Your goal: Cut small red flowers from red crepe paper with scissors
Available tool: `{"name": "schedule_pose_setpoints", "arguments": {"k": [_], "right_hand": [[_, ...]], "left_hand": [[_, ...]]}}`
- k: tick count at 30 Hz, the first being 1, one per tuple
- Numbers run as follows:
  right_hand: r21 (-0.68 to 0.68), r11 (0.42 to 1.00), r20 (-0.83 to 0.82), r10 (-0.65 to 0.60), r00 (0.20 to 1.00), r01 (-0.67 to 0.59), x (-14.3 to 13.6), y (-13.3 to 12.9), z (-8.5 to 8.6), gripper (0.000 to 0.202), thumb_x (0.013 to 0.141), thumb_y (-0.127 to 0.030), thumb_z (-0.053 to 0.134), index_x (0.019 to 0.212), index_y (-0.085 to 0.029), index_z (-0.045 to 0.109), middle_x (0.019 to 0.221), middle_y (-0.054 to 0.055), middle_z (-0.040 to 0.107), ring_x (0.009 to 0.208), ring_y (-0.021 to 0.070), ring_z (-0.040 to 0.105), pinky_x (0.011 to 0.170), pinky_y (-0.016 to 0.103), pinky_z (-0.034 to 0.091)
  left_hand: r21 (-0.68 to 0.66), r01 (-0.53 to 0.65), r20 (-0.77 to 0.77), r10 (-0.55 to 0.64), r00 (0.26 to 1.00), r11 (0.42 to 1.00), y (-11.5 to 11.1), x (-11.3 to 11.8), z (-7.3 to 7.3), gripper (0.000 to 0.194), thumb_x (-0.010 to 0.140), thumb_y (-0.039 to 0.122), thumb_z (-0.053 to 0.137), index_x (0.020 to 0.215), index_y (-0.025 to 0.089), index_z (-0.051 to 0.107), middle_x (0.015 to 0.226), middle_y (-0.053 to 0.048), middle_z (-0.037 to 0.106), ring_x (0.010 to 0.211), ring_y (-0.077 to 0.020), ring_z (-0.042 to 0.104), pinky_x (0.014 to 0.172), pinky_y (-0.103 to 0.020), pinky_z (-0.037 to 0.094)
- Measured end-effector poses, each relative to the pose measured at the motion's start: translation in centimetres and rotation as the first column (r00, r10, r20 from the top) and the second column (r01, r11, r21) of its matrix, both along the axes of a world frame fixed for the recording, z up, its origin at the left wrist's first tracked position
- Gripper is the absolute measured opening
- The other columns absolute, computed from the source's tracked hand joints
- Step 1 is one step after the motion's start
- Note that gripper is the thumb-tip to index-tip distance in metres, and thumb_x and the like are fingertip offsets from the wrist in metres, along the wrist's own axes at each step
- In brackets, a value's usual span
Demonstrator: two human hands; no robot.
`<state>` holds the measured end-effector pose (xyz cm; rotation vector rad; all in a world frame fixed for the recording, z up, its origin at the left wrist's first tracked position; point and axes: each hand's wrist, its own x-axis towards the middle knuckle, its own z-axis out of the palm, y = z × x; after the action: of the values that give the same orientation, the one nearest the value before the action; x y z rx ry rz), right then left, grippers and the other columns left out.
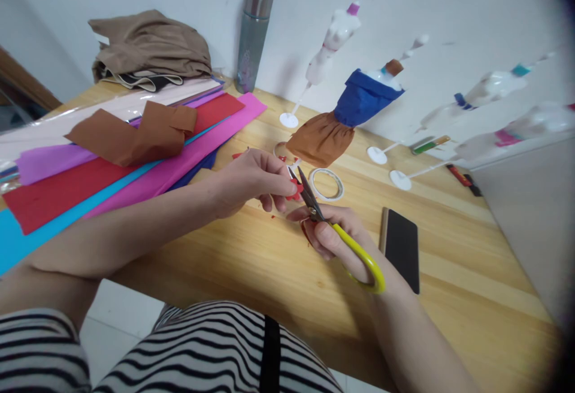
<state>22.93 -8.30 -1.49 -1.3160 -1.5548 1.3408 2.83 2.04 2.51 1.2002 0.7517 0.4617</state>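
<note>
Between the thumb and fingers of my left hand [256, 182] is a small red paper piece [294, 190]. My right hand [336, 234] is closed round yellow-handled scissors [313, 204]; their dark blades are parted, with the tips beside the red piece. Tiny red scraps lie on the wooden table below. Just beyond the hands, a roll of tape [327, 184] lies flat. Behind it stands a mannequin in a blue paper top [368, 98] and a brown paper skirt [321, 138].
Coloured paper sheets [220, 111] with a brown strip [135, 135] cover the left side. A flask [254, 33] and folded cloth [153, 45] stand at the back. A phone [401, 249] lies right of my right hand; more white mannequins [498, 84] are at the back right.
</note>
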Motion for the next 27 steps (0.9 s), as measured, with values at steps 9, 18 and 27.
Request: {"name": "schedule_pose_setpoints", "arguments": {"k": [9,18,27], "right_hand": [[0.012,1.0,0.088,0.021,0.996,-0.023,0.3,0.0,0.8,0.049,0.093,-0.064,0.059,0.103,-0.018,0.074,0.059,-0.002,0.046,0.055,0.0145,0.041,0.05,0.029,0.031],[0.086,0.996,0.106,-0.044,0.993,0.035,-0.1,0.5,1.1,0.05,0.085,-0.068,0.066,0.088,-0.019,0.072,0.065,0.0,0.053,0.055,0.0124,0.039,0.052,0.029,0.035],[0.033,0.999,-0.005,-0.006,1.0,0.006,0.3,0.0,1.3,0.056,0.09,-0.072,0.056,0.105,-0.019,0.068,0.065,-0.003,0.048,0.049,0.0107,0.04,0.047,0.028,0.035]], "left_hand": [[0.029,0.034,-0.029,-0.033,0.999,0.999,0.2,-0.3,0.2,0.017,0.074,0.016,0.067,0.057,0.014,0.066,0.054,-0.003,0.065,0.058,-0.0139,0.064,0.053,-0.02,0.043],[-0.047,0.08,0.015,-0.08,0.997,0.996,0.9,-0.2,-0.2,0.011,0.068,0.015,0.069,0.057,0.013,0.067,0.058,-0.005,0.068,0.051,-0.0114,0.062,0.047,-0.019,0.043],[0.081,0.039,0.063,-0.045,0.997,0.996,0.5,-0.2,-0.2,0.016,0.073,0.019,0.072,0.059,0.014,0.067,0.06,-0.004,0.069,0.055,-0.0104,0.061,0.05,-0.018,0.045]]}}
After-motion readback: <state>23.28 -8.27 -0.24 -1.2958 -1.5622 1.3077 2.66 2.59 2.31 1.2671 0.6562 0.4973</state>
